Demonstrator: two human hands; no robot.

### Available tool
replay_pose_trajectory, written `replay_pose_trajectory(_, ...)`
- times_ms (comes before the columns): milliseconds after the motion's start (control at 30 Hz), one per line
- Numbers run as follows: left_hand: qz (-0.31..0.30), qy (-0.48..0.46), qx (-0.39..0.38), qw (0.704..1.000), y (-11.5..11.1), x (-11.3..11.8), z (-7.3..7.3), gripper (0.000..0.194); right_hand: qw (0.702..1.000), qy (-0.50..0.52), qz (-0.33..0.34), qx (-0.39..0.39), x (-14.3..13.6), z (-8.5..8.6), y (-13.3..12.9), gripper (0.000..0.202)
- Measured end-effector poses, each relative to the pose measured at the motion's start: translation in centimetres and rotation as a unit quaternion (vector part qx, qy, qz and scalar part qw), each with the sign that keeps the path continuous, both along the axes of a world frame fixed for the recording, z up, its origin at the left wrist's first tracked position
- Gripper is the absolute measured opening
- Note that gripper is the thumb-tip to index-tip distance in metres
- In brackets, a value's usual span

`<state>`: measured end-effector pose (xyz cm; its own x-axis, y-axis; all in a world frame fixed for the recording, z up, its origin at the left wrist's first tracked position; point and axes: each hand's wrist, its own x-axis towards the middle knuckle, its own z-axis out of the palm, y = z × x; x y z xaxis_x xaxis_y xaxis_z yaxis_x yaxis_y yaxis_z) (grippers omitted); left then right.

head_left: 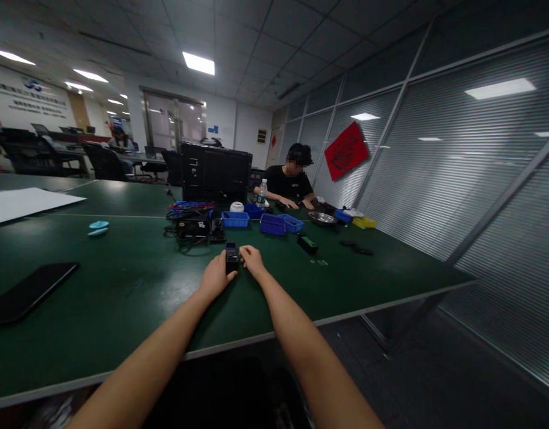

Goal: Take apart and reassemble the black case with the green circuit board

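Observation:
My left hand (215, 275) is closed around the left side and near end of a small black box-like device (231, 257), which stands on the green table (140, 286). A flap or raised panel shows at the device's top; its exact kind is too small to tell. Just to the right of it is my right hand (252, 260), its thumb and fingertips pinched together close to the device's side. Whatever those fingertips hold, if anything, is too small to make out. Beyond the device lies a black unit with a cable bundle (192, 228).
Blue bins (236, 220), a baseball (237, 207), a bottle (262, 192) and a monitor (216, 173) stand farther back. A green-and-black box (307, 243) and a metal bowl (323, 218) are at right. A black slab (31, 292) lies left. A co-worker (289, 182) sits across.

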<state>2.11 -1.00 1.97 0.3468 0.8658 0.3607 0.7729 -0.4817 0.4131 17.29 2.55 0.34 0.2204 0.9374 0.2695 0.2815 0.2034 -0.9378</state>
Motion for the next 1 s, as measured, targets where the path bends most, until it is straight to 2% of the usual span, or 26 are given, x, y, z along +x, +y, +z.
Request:
replay_pose_trajectory(100,-0.006,-0.053,-0.044,0.998,0.7,-0.5,-0.6,0.069,0.99,-0.131,-0.053,0.015,-0.9,0.6,-0.9,0.044)
replay_pose_trajectory(200,0.01,-0.098,-0.081,0.992,1.3,-1.0,-0.7,0.068,0.96,-0.272,-0.062,-0.001,-2.7,1.0,-2.0,0.07)
replay_pose_trajectory(267,0.021,-0.116,-0.092,0.989,1.5,-1.1,-0.6,0.067,0.94,-0.331,-0.076,-0.013,-3.8,1.0,-2.4,0.077)
replay_pose_trajectory(333,0.022,-0.125,-0.1,0.987,1.6,-1.2,-0.5,0.067,0.926,-0.365,-0.096,-0.025,-4.4,1.0,-2.6,0.074)
replay_pose_trajectory(433,0.018,-0.13,-0.105,0.986,1.5,-1.1,-0.4,0.066,0.913,-0.386,-0.127,-0.039,-3.9,1.1,-2.5,0.065)
replay_pose_trajectory(700,0.016,-0.119,-0.098,0.988,1.7,-1.2,-1.0,0.061,0.897,-0.359,-0.234,-0.112,0.3,2.0,-1.8,0.045)
replay_pose_trajectory(1000,0.007,-0.106,-0.091,0.99,1.8,-1.3,-1.1,0.057,0.89,-0.368,-0.238,-0.123,0.8,1.8,-1.6,0.049)
